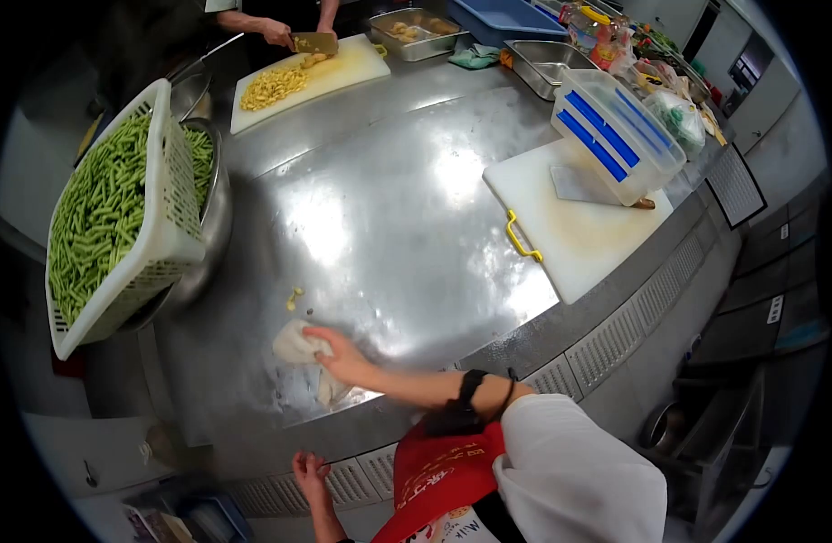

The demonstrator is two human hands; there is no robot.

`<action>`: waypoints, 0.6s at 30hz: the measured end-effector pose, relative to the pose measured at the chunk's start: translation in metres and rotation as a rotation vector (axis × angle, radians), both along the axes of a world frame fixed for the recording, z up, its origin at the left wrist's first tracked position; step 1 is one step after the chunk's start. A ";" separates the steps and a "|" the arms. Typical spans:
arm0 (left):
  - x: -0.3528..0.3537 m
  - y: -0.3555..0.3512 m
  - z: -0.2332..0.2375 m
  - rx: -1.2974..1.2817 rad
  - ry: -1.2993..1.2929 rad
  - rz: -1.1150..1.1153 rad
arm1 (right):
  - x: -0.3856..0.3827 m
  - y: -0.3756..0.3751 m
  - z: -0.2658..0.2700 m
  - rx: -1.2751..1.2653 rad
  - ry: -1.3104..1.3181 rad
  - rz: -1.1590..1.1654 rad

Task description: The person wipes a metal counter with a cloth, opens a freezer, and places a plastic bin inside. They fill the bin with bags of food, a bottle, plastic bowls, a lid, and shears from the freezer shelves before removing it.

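Observation:
My right hand (345, 357) is closed on a whitish cloth (300, 343), pressed against the steel tabletop (380, 235). Part of the cloth trails below the hand toward the table's front edge. Small yellow scraps (294, 299) and a dark speck lie just beyond it. My left hand (311, 472) hangs over the front edge, its fingers loosely bent and apart, with nothing in it.
At left, a white basket (173, 213) of cut green beans rests on a steel bowl (218, 199). A white board (561, 258) on the right carries a cleaver (586, 185) and a clear bin (628, 154). Across the table, another person's hand (276, 33) holds a cleaver over chopped yellow pieces.

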State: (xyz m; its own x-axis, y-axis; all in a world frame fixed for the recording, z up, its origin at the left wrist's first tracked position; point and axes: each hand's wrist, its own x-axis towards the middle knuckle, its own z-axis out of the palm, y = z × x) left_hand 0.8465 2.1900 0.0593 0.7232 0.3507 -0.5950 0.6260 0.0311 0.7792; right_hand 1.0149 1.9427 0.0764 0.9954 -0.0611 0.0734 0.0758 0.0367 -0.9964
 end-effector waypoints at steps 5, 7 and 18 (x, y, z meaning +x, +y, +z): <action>0.057 -0.042 0.011 -0.052 0.008 0.121 | 0.065 -0.187 0.076 0.132 0.080 -0.259; 0.073 -0.055 0.008 -0.051 0.033 0.223 | 0.097 -0.280 0.066 0.184 0.107 -0.360; 0.104 -0.061 0.002 -0.020 0.170 0.184 | 0.182 -0.588 -0.010 -0.831 0.212 -1.345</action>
State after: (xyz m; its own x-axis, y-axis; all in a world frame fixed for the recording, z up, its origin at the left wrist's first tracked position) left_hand 0.9501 2.1289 0.0616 0.5371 0.4547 -0.7105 0.7302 0.1710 0.6614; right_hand 1.1967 1.3549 0.0661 0.2478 -0.8796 0.4061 -0.5336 -0.4738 -0.7006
